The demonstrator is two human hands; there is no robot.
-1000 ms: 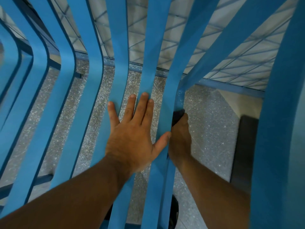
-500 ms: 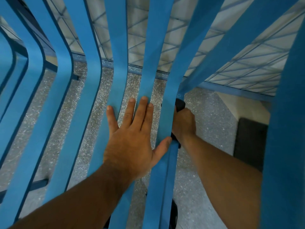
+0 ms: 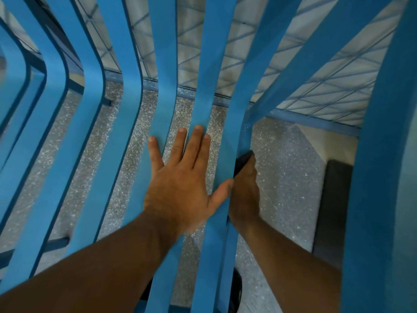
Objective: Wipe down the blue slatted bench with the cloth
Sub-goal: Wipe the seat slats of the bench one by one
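Speckled grey floor shows through the gaps of the blue slatted bench, which fills nearly the whole view.

Risks from here: the right hand works low beside one slat w/ the dark cloth at its fingertips, against the slat's side; the fingers are hidden by the slat, so I judge, not see, that they are curled round the cloth. If the grip is loose, the cloth can slip through a gap and fall to the floor. The knuckles are close to the slat edge, so a fast stroke may scrape them. The left hand lies flat and spread over two or three slats, holding nothing; if the slats are damp it can slide, and a finger may drop into a gap. Only narrow faces are reached this way, so undersides etc. may be missed.

Surface: smooth painted slats, curved up toward the backrest. Room: pale tiled wall behind w/ a blue strip at its foot; a dark mat on the floor at right.
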